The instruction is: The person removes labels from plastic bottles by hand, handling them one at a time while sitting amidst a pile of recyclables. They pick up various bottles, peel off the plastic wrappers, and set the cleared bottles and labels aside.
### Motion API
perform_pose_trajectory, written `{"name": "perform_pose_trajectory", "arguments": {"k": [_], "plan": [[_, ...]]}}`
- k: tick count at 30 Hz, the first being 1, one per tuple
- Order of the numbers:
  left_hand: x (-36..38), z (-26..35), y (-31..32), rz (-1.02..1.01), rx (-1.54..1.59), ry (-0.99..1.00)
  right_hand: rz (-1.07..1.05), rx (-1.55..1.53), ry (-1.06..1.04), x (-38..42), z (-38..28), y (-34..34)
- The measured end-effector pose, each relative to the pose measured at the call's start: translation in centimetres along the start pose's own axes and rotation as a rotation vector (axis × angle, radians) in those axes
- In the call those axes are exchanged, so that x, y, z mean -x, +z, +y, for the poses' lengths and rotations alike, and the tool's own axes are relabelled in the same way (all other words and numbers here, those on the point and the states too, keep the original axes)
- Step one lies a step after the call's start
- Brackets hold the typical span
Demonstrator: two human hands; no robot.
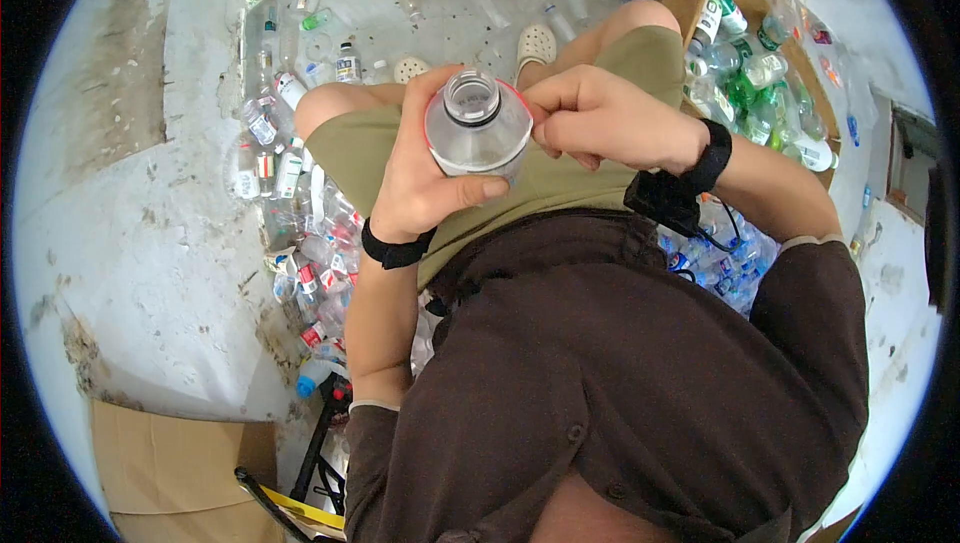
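- Left hand (421, 175) wraps a clear bottle (482, 147) above the lap (590, 186); right hand (612, 119) bunches at its side, grip unclear.
- Mouth (473, 96) points up, long axis roughly upright.
- Loose bottles (348, 64) litter the pale floor (376, 31).

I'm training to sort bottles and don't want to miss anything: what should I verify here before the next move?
1. Left hand has a grip on the held bottle: ok, the thumb and palm are against its side.
2. Right hand is at the bottle: ok, its fingertips are at the red edge; whether they pinch anything, cannot tell.
3. Cap off: ok, the mouth is uncovered.
4. Neck bare: not ok, a dark ring circles it below the mouth.
5. Bottle empty: cannot tell, its lower part is hidden.
6. Floor around the shoes free of bottles: not ok, a dark-capped bottle is near the left shoe.
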State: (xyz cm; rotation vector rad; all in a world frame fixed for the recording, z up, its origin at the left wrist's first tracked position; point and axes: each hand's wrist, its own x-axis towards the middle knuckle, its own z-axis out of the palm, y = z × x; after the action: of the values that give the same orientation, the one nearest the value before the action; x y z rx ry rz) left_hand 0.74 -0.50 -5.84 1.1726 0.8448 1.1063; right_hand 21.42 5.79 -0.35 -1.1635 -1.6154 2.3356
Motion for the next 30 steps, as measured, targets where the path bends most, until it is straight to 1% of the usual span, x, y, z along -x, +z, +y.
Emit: {"name": "perform_pose_trajectory", "arguments": {"k": [2,6,7,9,10,12,14,15,16,18,19,20,21,22,23,24,25,26,28,29,30], "plan": [[0.1,-0.1,-0.2,0.001,0.028,0.004,-0.044,0.011,-0.060,0.1,-0.3,0.2],[0.3,0.5,0.1,0.010,0.103,0.005,-0.036,0.022,-0.102,0.3,-0.6,0.7],[0.3,0.4,0.1,0.010,0.101,0.006,-0.024,0.041,-0.142,0.3,-0.4,0.7],[0.3,0.1,0.0,-0.003,0.058,0.108,-0.016,0.064,-0.185,0.3,-0.3,0.7],[0.3,0.1,0.0,-0.002,0.055,0.113,-0.001,0.038,-0.173,0.4,-0.3,0.7],[0.4,0.2,0.2,0.084,-0.100,0.143,0.008,0.020,-0.166,0.4,0.2,1.0],[0.2,0.4,0.8,0.122,-0.144,0.143,0.264,0.236,-0.529,-0.2,2.0,1.6],[0.2,0.6,1.5,0.202,-0.213,0.132,0.169,0.112,-0.342,0.0,2.2,1.3],[0.1,0.7,2.0,0.283,-0.282,0.121,0.157,0.120,-0.349,-0.4,2.5,1.6],[-0.1,0.4,2.5,0.282,-0.343,0.156,0.299,0.186,-0.539,-1.3,3.4,2.4],[-0.2,0.0,2.9,0.311,-0.306,0.134,0.239,0.131,-0.517,-1.4,3.3,2.7],[-0.3,-0.1,3.1,0.337,-0.268,0.111,0.231,0.136,-0.521,-1.8,3.2,3.0],[0.0,0.3,3.1,0.216,-0.250,0.157,0.304,0.091,-0.585,-2.2,3.2,3.4],[0.0,0.6,3.1,0.223,-0.253,0.164,0.377,0.045,-0.648,-2.6,3.2,3.5],[0.0,1.1,3.0,0.173,-0.291,0.148,0.369,0.050,-0.653,-2.9,3.2,3.3],[0.1,1.5,2.9,0.123,-0.329,0.129,0.330,-0.091,-0.641,-3.0,3.3,2.9],[0.2,1.8,2.9,0.150,-0.255,0.156,0.288,-0.232,-0.625,-3.1,3.4,2.7],[0.3,1.7,2.5,0.158,-0.258,0.160,0.279,-0.228,-0.627,-3.0,3.3,2.6],[0.0,2.5,1.8,0.230,-0.316,0.172,0.168,-0.397,-0.552,-2.7,3.2,2.5],[0.0,3.1,2.1,0.334,-0.353,0.228,0.160,-0.393,-0.551,-2.8,3.4,2.4],[0.1,3.4,1.9,0.341,-0.354,0.228,0.153,-0.417,-0.540,-2.9,3.7,2.4]]}}
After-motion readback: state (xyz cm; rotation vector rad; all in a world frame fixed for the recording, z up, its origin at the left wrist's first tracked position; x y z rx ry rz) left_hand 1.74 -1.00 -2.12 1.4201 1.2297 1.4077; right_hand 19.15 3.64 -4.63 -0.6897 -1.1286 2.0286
